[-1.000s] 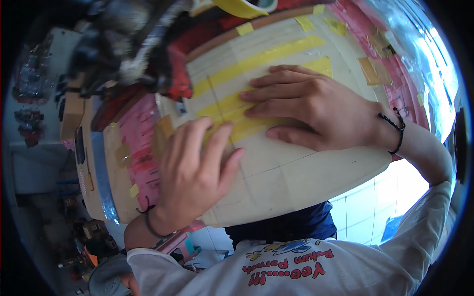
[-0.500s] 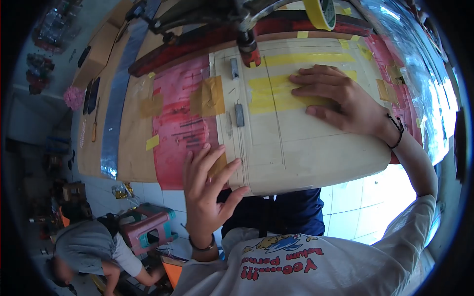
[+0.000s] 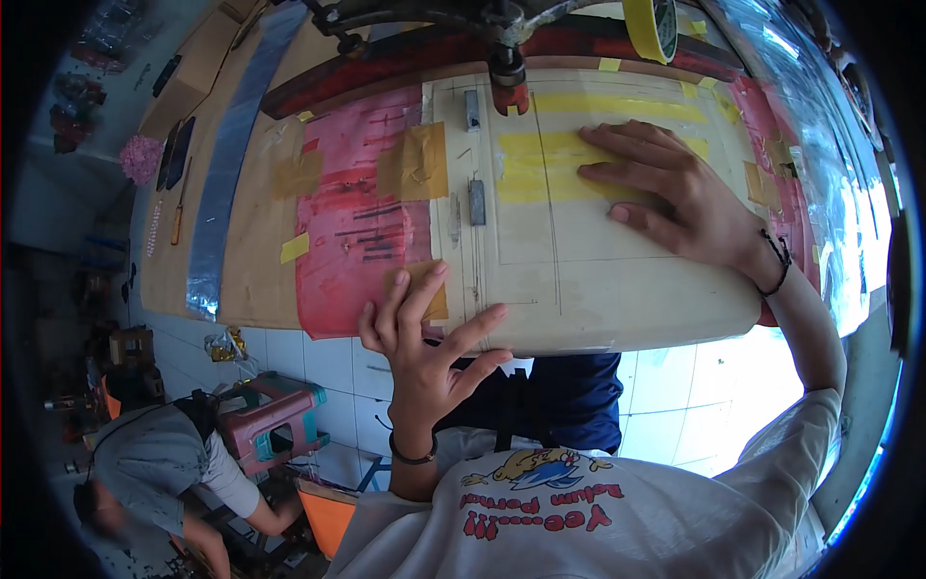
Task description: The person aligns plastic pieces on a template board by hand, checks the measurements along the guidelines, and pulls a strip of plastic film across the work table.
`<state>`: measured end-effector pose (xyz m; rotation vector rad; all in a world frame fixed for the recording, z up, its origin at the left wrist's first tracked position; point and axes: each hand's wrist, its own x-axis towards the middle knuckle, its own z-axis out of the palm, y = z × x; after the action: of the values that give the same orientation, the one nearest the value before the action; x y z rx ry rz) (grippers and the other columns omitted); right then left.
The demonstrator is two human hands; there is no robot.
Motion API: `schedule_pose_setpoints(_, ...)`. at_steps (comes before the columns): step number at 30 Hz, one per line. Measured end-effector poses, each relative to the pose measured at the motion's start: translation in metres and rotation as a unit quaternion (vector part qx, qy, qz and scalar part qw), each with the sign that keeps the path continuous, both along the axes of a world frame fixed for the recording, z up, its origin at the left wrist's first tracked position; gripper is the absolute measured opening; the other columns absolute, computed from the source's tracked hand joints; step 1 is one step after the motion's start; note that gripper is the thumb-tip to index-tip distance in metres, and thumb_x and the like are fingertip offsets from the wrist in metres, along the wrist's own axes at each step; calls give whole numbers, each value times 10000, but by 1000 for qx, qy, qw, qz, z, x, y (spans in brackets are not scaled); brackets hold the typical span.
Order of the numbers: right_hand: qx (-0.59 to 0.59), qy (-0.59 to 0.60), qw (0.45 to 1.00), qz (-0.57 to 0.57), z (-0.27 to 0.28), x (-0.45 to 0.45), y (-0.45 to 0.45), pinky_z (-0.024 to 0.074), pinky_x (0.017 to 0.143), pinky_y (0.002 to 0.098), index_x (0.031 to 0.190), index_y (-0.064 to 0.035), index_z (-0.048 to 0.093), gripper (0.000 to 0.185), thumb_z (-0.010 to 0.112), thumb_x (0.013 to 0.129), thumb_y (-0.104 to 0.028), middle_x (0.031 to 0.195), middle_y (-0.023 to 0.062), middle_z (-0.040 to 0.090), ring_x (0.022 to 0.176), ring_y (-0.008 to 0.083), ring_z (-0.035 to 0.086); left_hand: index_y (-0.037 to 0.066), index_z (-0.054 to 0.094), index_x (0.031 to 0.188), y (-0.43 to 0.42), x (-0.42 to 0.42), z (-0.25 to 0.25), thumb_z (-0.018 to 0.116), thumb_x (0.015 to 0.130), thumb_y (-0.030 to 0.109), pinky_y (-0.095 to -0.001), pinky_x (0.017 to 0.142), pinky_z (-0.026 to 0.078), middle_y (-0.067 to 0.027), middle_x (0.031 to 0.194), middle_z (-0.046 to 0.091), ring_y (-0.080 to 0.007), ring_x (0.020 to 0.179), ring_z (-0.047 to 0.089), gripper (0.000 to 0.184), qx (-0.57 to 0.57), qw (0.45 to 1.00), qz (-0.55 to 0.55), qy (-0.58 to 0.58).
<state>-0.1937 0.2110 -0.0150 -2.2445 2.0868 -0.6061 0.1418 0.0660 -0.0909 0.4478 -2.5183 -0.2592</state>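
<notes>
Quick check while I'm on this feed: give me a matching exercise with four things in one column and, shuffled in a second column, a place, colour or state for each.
1. Left hand
2. Right hand
3. Stool
4. Tape roll

A. Yellow, at the top of the view
B. Over the yellow strips
C. Spread at the near edge of the cream sheet and pink sheet
D. Pink and teal, lower left of the view

Pairs: 1-C, 2-B, 3-D, 4-A

White shirt [image 3: 656, 507], near side: red lettering [image 3: 538, 511], upside down, reading "Belum" and "Yee…!!!"; rest of words hard to make out.
</notes>
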Motion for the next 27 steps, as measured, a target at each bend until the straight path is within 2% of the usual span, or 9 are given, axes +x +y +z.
schedule_pose_setpoints(10,-29,-32,999,8,-3,3,-1,420,1203,507,1306,-63,736,360,695,995,-240,1509,164,610,1403,373,546,354,810,1183,0,-1,3,658,931,706,-546,1218,140,-110,1575,522,-381,1513,333,459,-3,1000,7,0)
schedule_pose_setpoints(13,-52,-38,998,24,0,-2,-3,427,1198,505,1282,-57,743,357,706,985,-253,1490,172,620,1385,373,559,421,811,1163,2,-1,0,694,904,705,-513,1232,85,-63,1552,563,-307,1517,329,402,28,999,20,30)
schedule_pose_setpoints(14,-56,-36,998,20,-2,0,-2,429,1196,504,1275,-54,745,358,711,981,-257,1483,178,623,1382,372,561,301,818,1128,0,1,-2,623,949,717,-558,1220,153,-126,1556,535,-408,1499,341,493,-16,1000,16,12)
schedule_pose_setpoints(17,-76,-33,996,21,-8,0,-1,436,1189,496,1245,-33,749,350,716,977,-257,1465,191,632,1377,369,566,257,783,1195,-3,3,-6,610,957,725,-569,1222,152,-144,1550,536,-423,1502,326,552,-33,999,8,18)
schedule_pose_setpoints(18,-83,-34,996,25,-9,-1,-2,438,1188,493,1240,-29,749,347,715,979,-255,1460,191,635,1375,370,568,337,779,1223,-4,2,-11,626,914,770,-529,1222,111,-77,1534,566,-355,1510,322,554,0,999,18,48)
schedule_pose_setpoints(22,-111,-33,993,28,-16,-1,-3,442,1187,483,1223,-15,754,333,708,986,-244,1427,187,662,1367,372,580,311,748,1247,-4,2,-10,587,931,792,-545,1217,134,-94,1541,547,-359,1514,296,597,7,999,19,45)
schedule_pose_setpoints(25,-118,-29,992,26,-19,-1,-3,439,1191,482,1207,-13,764,325,709,984,-243,1384,191,690,1360,368,593,212,699,1276,-6,6,-9,499,989,769,-617,1225,202,-183,1536,534,-422,1503,315,657,-37,999,13,25)
schedule_pose_setpoints(27,-115,-21,993,19,-21,0,-3,444,1193,503,1240,-47,755,334,722,971,-242,1417,159,681,1364,371,590,213,704,1258,-5,4,-9,484,991,771,-618,1226,209,-184,1522,546,-418,1495,329,657,-29,999,11,39)
